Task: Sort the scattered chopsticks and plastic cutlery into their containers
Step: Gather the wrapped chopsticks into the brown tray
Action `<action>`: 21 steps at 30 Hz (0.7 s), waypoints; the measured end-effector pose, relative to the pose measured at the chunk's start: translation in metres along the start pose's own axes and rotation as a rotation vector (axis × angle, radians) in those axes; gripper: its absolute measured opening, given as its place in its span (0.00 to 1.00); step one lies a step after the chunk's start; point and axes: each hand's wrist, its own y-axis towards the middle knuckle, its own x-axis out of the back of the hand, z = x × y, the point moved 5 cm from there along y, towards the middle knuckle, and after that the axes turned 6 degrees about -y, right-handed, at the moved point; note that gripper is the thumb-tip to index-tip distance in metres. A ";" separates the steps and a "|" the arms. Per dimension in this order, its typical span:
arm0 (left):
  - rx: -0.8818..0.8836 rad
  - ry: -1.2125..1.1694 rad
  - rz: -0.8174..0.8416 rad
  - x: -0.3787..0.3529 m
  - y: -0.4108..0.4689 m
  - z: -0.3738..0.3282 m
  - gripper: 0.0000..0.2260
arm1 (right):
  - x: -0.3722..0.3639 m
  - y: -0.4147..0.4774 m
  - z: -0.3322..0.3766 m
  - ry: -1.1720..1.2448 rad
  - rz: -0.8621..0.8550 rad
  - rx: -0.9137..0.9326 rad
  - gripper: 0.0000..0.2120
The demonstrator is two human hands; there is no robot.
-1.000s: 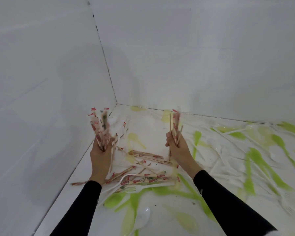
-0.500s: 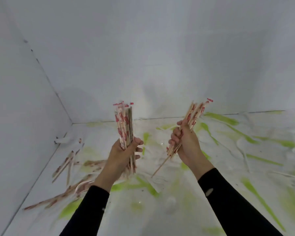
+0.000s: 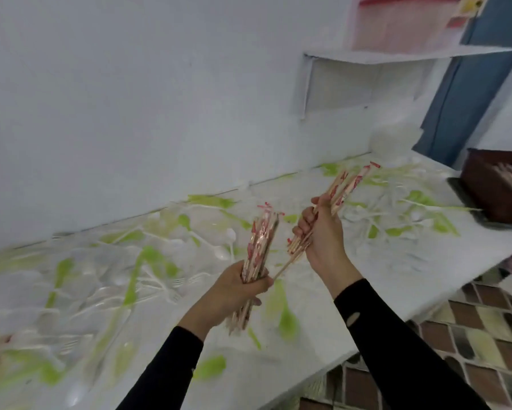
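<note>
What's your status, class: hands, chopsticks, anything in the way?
Left hand grips thick bundle of red-printed paper-wrapped chopsticks. Right hand grips thinner bundle. Dark brown box far right; green and white plastic cutlery litters counter.

A thick chopstick bundle [image 3: 262, 241] in red-printed wrappers stands nearly upright, gripped low by the left hand [image 3: 240, 287]; a thinner chopstick bundle [image 3: 345, 187] slants up to the right in the right hand [image 3: 322, 235]; white and green plastic cutlery [image 3: 148, 261] lies scattered over the tabletop [image 3: 396, 273]; a dark brown container [image 3: 491, 196] at far right holds pale sticks
</note>
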 end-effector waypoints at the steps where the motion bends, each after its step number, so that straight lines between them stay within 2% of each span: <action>1: -0.009 -0.059 -0.017 -0.005 0.002 -0.003 0.06 | 0.000 -0.003 0.000 -0.019 0.007 -0.010 0.13; 5: 0.036 -0.219 0.013 -0.089 0.040 -0.020 0.09 | 0.065 0.006 0.029 -0.039 -0.041 0.000 0.13; 9: 0.053 -0.153 0.160 -0.151 0.073 -0.032 0.08 | 0.123 0.023 0.064 -0.073 -0.107 0.045 0.14; 12: 0.057 -0.160 0.161 -0.185 0.103 -0.040 0.10 | 0.167 0.040 0.099 -0.081 -0.175 0.073 0.14; 15: 0.099 -0.237 0.126 -0.219 0.135 -0.044 0.09 | 0.206 0.053 0.122 -0.111 -0.206 0.019 0.13; 21: 0.241 -0.416 0.182 -0.305 0.201 -0.044 0.02 | 0.278 0.089 0.140 -0.236 -0.225 -0.147 0.12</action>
